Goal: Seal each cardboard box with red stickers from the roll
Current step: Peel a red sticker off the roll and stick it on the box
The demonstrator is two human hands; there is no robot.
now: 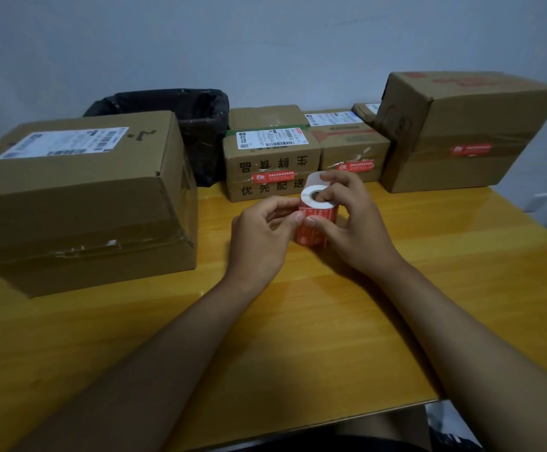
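While both hands grip sticker roll at frame centre: left thumb pinches sticker edge; advise slow peel, then apply to unstickered left box.

The near worktop lies open from six o'clock up to the hands. A big carton walls off nine to ten o'clock. Smaller boxes and a tall one line twelve to two; the bin behind seems to block eleven.
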